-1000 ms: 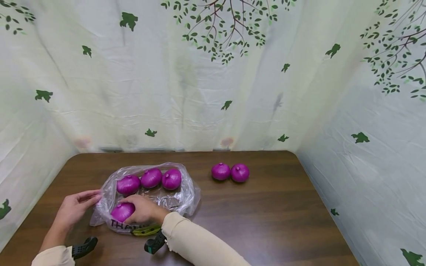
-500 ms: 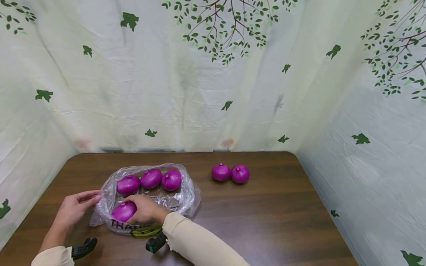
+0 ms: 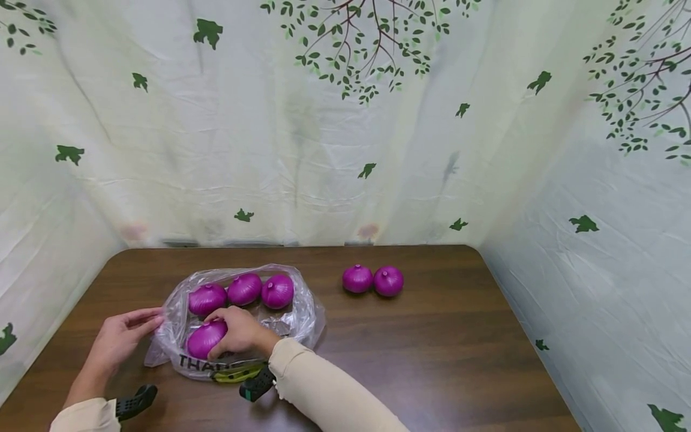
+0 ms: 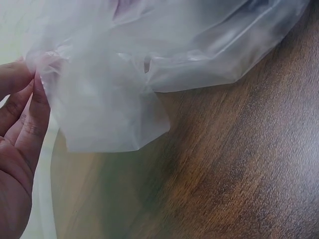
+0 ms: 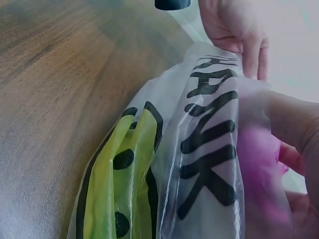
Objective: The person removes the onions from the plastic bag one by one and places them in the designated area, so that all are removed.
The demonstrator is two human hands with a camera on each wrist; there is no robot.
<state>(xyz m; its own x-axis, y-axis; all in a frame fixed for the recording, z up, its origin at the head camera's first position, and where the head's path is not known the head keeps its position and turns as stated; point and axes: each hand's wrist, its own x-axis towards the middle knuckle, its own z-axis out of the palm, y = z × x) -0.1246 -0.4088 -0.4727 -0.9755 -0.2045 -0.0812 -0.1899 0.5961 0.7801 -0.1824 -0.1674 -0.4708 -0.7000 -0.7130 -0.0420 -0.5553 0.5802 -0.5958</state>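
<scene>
A clear plastic bag (image 3: 310, 324) with black lettering and a yellow-green print lies with its mouth spread wide on the table. My left hand (image 3: 121, 339) pinches the bag's left edge between thumb and fingers; the left wrist view shows the plastic (image 4: 109, 99) hanging from those fingertips. Inside the bag's near left part, my right hand (image 3: 240, 333) grips a purple onion (image 3: 202, 342). Three more purple onions stand in a row along the bag's far side: left (image 3: 207, 300), middle (image 3: 245, 289) and right (image 3: 278, 291). In the right wrist view the bag wall partly veils the gripped onion (image 5: 261, 174).
Two purple onions, one (image 3: 357, 279) beside the other (image 3: 388, 281), sit on the brown wooden table (image 3: 432, 348) right of the bag. A pale curtain (image 3: 324, 150) printed with leaves surrounds the table's back and sides. Each wrist carries a black strap mount.
My right hand has shifted slightly up and to the right, away from the near rim, carrying the gripped onion with it. The left hand stays on the bag's edge.
</scene>
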